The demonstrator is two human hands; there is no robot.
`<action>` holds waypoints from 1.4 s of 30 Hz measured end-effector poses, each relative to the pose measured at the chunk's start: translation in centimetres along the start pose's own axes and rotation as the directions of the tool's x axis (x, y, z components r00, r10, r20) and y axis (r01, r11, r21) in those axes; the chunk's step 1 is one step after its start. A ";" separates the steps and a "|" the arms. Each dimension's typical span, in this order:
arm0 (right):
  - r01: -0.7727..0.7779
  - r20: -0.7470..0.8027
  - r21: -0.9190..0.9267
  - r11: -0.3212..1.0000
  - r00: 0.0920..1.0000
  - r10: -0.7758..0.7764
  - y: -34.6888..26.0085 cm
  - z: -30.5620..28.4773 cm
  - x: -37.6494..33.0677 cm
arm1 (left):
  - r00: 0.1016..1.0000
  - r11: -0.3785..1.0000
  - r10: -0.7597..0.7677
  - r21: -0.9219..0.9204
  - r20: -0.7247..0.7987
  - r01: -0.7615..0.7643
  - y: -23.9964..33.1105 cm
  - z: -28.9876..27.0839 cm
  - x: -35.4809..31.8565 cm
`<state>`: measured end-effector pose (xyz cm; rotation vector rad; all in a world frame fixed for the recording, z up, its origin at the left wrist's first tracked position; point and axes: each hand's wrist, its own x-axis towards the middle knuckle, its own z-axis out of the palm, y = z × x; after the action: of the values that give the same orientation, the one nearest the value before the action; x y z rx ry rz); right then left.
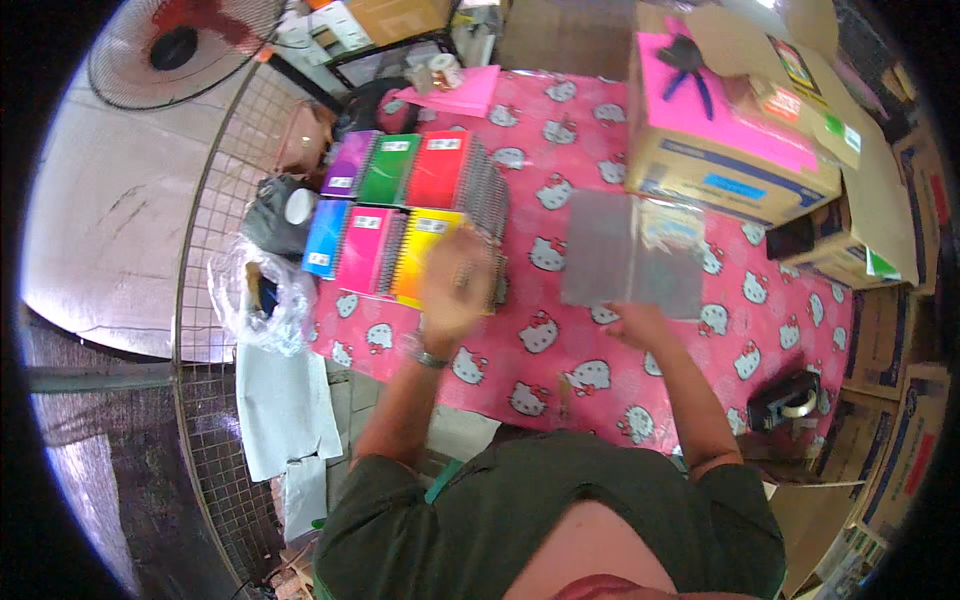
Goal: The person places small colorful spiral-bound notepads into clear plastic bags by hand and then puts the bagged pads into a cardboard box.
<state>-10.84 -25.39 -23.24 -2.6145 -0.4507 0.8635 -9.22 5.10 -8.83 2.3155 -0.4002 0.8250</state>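
Several stacks of spiral notebooks stand in two rows at the left of the table. In the far row are purple (349, 163), green (389, 168) and red (438, 170) covers; in the near row, blue (326, 237), pink (366, 250) and yellow (417, 262). My left hand (460, 285) is over the yellow stack's right side, its fingers smeared by motion; whether it grips a notebook cannot be told. My right hand (640, 328) is at the lower edge of flat clear plastic bags (598, 250), fingers stretched out to the left, with nothing visible in them.
A carton (720, 165) topped with pink sheets and dark-handled pliers (688, 75) stands at the far right. A black tape dispenser (785, 402) lies near right. Pink paper (465, 95) lies at the back. Left are a plastic bag (262, 300), wire mesh and a fan (175, 50).
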 end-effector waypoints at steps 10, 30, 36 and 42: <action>0.006 -0.629 -0.132 0.991 0.773 -0.088 -30.6 -19.2 19.5 | 0.717 0.722 -0.673 0.371 0.181 0.584 -31.3 -10.2 11.1; 0.034 -0.731 0.406 0.913 0.612 0.302 -26.0 -15.4 18.5 | 0.723 0.769 -0.434 0.640 0.538 -0.015 -21.8 -9.0 15.5; 0.016 -0.740 0.458 0.889 0.561 0.371 -26.7 -17.8 18.4 | 0.977 0.902 0.116 0.431 -0.179 -0.028 -16.1 -13.5 9.6; 0.629 -0.642 0.748 0.212 0.767 -0.009 -33.1 -20.3 13.5 | 0.709 0.485 -0.673 -0.600 0.209 0.636 -16.4 -17.2 -2.6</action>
<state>5.84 4.85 -0.89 -1.3375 -0.1985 0.0778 -11.33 28.87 -7.93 1.5628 0.2390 0.2714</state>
